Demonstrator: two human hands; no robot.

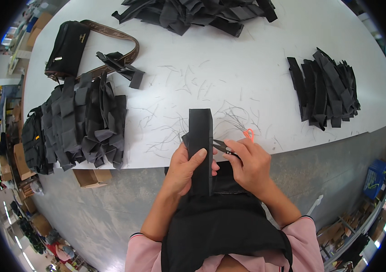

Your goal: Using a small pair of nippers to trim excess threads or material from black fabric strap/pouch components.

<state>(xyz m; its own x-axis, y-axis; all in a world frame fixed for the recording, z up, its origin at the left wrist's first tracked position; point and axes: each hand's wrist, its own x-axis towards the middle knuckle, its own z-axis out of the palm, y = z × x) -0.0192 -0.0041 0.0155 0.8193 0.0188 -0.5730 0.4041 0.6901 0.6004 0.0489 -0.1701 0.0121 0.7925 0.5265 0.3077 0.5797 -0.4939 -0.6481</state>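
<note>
A long black fabric strip stands upright in front of me, its lower end near my apron. My left hand grips it, thumb pressed on the front face and fingertips showing past its right edge. In my right hand is a pair of dark thread snips, their tips at the strip's right edge. An orange-pink loop sticks up by the right fingers. Loose dark thread ends lie scattered on the white table around the strip.
Piles of black strips lie at the left, the right and the far side of the white table. A black bag with a brown strap sits at the far left. Below the front edge is a cardboard box.
</note>
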